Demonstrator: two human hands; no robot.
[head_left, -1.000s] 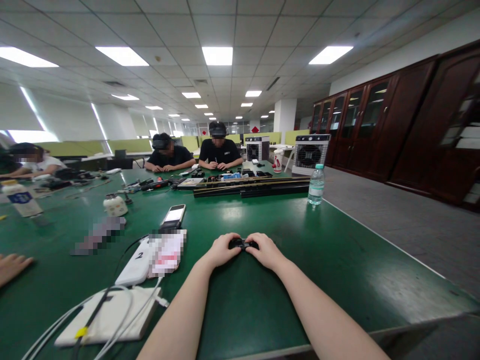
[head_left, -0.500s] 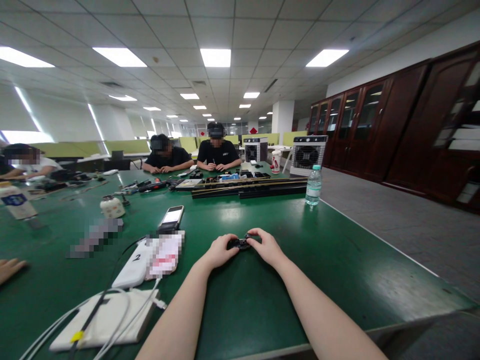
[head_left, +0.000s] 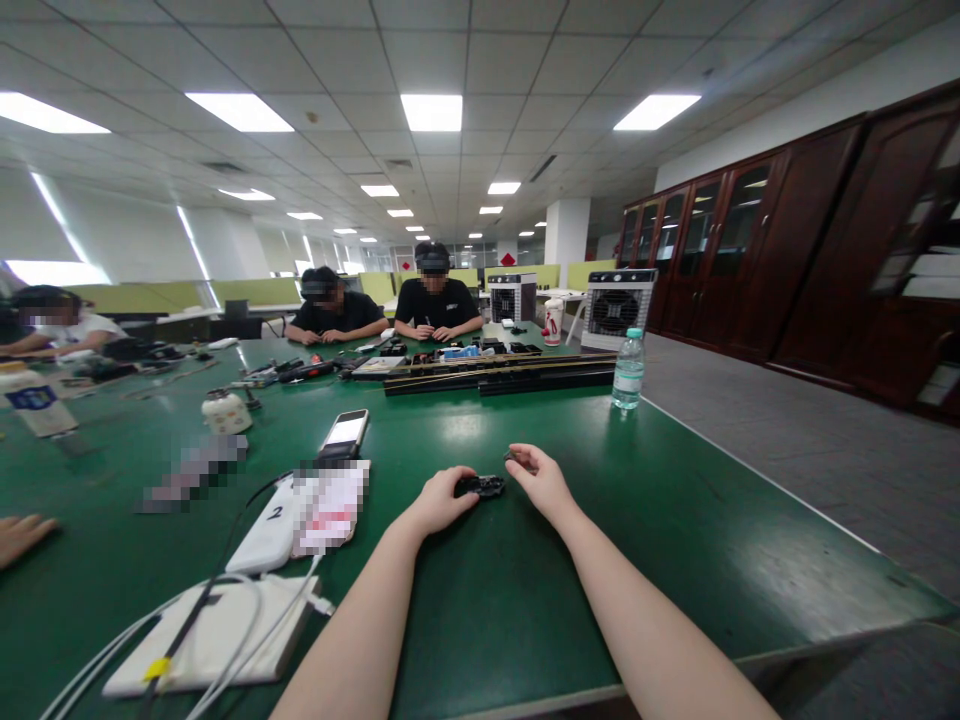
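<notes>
My left hand (head_left: 444, 498) is closed around the near-left end of a small black part (head_left: 491, 486) with an uneven upper surface, low over the green table. Its fingers and thumb cover that end; the right end sticks out bare. My right hand (head_left: 538, 480) is raised just up and to the right of the part, apart from it. Thumb and fingertips are pinched together there, with a tiny dark bit showing at the tips that is too small to name.
A water bottle (head_left: 628, 370) stands at right. To the left lie a phone (head_left: 346, 432), white power bank (head_left: 262, 528), white box (head_left: 202, 640) with cables and a small jar (head_left: 225, 411). Long black strips (head_left: 547, 380) lie ahead. A co-worker's hand (head_left: 24, 538) rests far left.
My right hand has come off the black part and moved up and to the right, fingers still pinched. The left hand keeps its hold in the same place.
</notes>
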